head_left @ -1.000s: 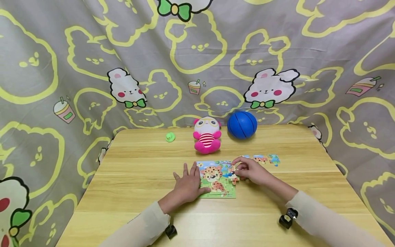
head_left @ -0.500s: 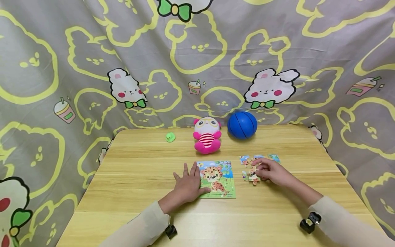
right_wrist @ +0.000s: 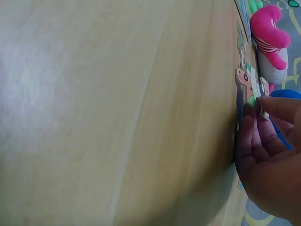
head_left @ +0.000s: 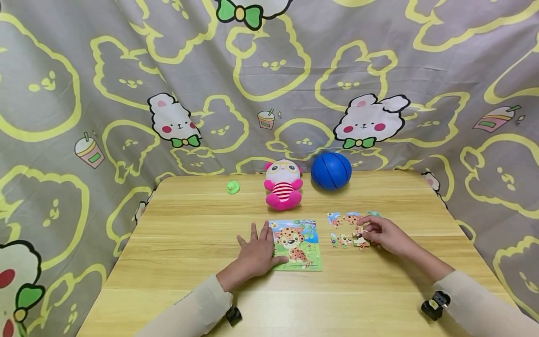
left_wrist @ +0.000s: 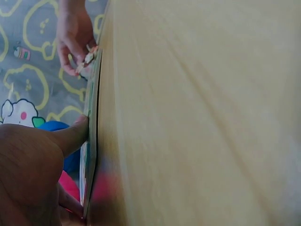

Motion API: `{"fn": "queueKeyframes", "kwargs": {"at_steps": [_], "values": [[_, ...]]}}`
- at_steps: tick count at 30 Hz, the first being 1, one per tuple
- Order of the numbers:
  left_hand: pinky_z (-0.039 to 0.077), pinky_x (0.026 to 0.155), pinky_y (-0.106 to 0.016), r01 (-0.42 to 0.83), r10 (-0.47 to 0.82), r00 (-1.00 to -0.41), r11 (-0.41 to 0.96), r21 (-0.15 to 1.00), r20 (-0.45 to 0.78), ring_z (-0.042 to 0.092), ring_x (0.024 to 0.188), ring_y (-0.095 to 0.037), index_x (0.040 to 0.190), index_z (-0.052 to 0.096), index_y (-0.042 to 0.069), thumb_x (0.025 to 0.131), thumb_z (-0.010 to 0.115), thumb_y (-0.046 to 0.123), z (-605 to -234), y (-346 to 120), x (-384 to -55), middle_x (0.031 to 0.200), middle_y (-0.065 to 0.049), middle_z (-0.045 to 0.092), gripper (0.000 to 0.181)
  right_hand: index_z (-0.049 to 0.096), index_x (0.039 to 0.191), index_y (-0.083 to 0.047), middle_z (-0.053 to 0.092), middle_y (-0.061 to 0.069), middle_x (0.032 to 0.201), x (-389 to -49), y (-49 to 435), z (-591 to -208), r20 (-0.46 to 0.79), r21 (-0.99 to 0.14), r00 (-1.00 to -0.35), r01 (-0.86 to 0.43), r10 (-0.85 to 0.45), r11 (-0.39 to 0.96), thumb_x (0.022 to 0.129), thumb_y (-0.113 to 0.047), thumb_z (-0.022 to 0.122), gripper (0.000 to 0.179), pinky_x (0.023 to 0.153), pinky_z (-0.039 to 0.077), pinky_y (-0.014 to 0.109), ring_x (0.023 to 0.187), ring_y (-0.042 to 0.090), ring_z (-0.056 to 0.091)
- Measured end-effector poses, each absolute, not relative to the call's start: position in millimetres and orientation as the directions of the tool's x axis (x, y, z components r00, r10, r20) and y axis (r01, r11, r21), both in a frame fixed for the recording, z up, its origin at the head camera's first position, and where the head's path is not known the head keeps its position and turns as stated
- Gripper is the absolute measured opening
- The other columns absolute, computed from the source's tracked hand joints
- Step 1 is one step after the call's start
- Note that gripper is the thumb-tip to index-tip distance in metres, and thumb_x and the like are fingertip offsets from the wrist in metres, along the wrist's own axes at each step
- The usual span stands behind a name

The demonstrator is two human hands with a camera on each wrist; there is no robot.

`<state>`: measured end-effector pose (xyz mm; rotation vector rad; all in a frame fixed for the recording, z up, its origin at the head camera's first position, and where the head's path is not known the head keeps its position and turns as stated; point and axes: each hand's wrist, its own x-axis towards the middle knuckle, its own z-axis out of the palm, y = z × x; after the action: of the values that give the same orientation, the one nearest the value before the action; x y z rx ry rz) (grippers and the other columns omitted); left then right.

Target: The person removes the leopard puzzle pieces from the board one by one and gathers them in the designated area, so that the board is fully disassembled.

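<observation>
Right of the puzzle board (head_left: 298,241), touched by the spread left hand (head_left: 256,250), several loose pieces (head_left: 352,219) are laid out, while another piece (head_left: 359,237), pinched by the right hand (head_left: 386,235), has apparently yet to be placed.

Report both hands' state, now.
Left hand: open, touching the leopard puzzle board.
Right hand: closed, holding a puzzle piece.

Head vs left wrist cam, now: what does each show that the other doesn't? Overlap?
Head only: green duck, layout of the loose pieces, picture on the puzzle board face-on.
Left wrist only: the board in edge-on profile, blurred pink patch on the table.
Both: left hand on the board, right hand pinching a piece, blue ball, pink plush (partial in left wrist), printed curtain.
</observation>
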<state>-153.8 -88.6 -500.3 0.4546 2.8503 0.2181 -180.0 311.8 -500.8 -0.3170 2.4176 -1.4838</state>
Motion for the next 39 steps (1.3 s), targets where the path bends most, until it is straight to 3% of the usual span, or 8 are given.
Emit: {"fn": "queueKeyframes", "kwargs": {"at_steps": [13, 20, 30, 39], "values": [[0.019, 0.102, -0.088, 0.288, 0.323, -0.92, 0.942, 0.174, -0.224, 0.008, 0.154, -0.052, 0.163, 0.026, 0.002, 0.09, 0.055, 0.077, -500.7, -87.9, -154.3, 0.173, -0.014, 0.013, 0.108, 0.067, 0.125, 0.004, 0.062, 0.009, 0.095, -179.5, 308.7, -507.2, -0.048, -0.776, -0.96, -0.138, -0.275, 0.615, 0.099, -0.004, 0.066, 0.027, 0.058, 0.047, 0.027, 0.07, 0.011, 0.051], [0.019, 0.102, -0.088, 0.289, 0.325, -0.918, 0.941, 0.179, -0.225, 0.01, 0.154, -0.053, 0.162, 0.03, 0.001, 0.09, 0.056, 0.076, -499.2, -87.4, -154.0, 0.172, -0.015, 0.015, 0.107, 0.069, 0.126, 0.002, 0.066, 0.005, 0.099, -181.5, 309.7, -509.8, -0.033, -0.72, -0.962, -0.164, -0.269, 0.675, 0.097, -0.005, 0.068, 0.029, 0.068, 0.045, 0.024, 0.082, 0.01, 0.051], [0.018, 0.102, -0.088, 0.285, 0.324, -0.918, 0.941, 0.184, -0.23, 0.009, 0.154, -0.053, 0.162, 0.028, 0.002, 0.09, 0.054, 0.077, -500.5, -87.6, -154.1, 0.173, -0.014, 0.013, 0.107, 0.07, 0.125, 0.001, 0.071, 0.005, 0.105, -181.4, 310.0, -508.4, -0.024, -0.723, -0.96, -0.175, -0.277, 0.668, 0.098, -0.006, 0.068, 0.029, 0.072, 0.047, 0.023, 0.086, 0.007, 0.055], [0.018, 0.102, -0.088, 0.288, 0.326, -0.918, 0.94, 0.184, -0.225, 0.009, 0.154, -0.053, 0.162, 0.028, 0.001, 0.09, 0.054, 0.077, -499.7, -87.7, -154.0, 0.172, -0.015, 0.013, 0.107, 0.069, 0.126, 0.003, 0.071, 0.008, 0.106, -181.3, 309.1, -505.8, -0.035, -0.745, -0.96, -0.16, -0.278, 0.648, 0.098, -0.005, 0.067, 0.029, 0.068, 0.048, 0.023, 0.085, 0.008, 0.054]]}}
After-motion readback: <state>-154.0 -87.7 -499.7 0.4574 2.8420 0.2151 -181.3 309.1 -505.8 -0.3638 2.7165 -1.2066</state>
